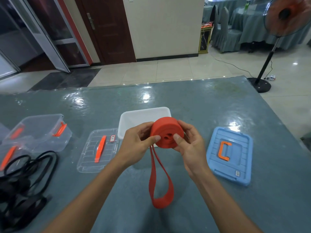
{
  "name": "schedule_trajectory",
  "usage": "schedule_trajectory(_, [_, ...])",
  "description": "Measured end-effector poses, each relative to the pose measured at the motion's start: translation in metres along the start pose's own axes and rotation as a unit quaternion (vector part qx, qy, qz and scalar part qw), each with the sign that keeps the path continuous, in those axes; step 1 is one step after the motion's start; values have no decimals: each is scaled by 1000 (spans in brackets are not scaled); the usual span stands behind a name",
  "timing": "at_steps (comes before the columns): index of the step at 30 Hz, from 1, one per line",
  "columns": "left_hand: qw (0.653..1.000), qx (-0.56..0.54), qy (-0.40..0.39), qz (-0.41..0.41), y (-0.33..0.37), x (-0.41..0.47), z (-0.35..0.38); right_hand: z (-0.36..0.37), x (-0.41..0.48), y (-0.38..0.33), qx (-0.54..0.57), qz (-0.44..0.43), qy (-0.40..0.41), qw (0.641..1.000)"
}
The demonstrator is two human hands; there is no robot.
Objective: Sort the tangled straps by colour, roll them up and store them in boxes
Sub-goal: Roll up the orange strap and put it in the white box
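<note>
Red strap roll (165, 134) held above desk (202, 106) centre, I log left hand (139, 143) and right hand (190, 146) both gripping it, loose loop (161, 204) hanging, white box (134, 116) behind, black straps (21, 185) at left edge

Glare on table (202, 106), warped edges, perhaps soft

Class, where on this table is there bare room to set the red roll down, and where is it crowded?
Bare: the table beyond the white box, and the gap between white box and blue lid. Crowded: the left side, with clear box, clear lid and black straps.
</note>
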State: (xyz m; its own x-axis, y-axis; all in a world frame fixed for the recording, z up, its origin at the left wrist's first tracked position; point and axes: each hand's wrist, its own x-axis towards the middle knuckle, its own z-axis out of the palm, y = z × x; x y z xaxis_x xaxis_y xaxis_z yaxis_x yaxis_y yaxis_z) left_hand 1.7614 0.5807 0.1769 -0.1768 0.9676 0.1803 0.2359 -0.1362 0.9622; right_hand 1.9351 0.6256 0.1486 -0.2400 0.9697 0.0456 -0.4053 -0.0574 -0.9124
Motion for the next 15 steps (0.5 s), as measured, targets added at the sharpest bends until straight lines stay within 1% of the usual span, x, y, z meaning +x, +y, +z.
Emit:
schedule_trajectory(2, [1000,28,-9,-7,-1,0,-5,-3,1,1,-121,-54,-22,991])
schedule_trajectory(4, [996,85,-19,2,2,4,-12,-6,4,-3,-230,-95,-59,967])
schedule_trajectory(6, [984,167,-53,26,10,9,-16,-9,9,-11,-304,-116,-114,939])
schedule_trajectory(8, [973,213,-81,31,16,14,-18,-11,15,-18,-367,-133,-163,906])
schedule_trajectory(9, [972,215,-87,31,17,15,-19,-12,18,-21,-378,-134,-175,899])
schedule_trajectory(11, [978,188,-86,31,19,17,-20,-14,22,-26,-363,-121,-169,908])
schedule_trajectory(13, [989,126,-64,31,19,17,-18,-17,26,-29,-301,-90,-154,937])
schedule_trajectory(15, [997,61,-38,29,18,16,-14,-19,27,-31,-193,-52,-138,970])
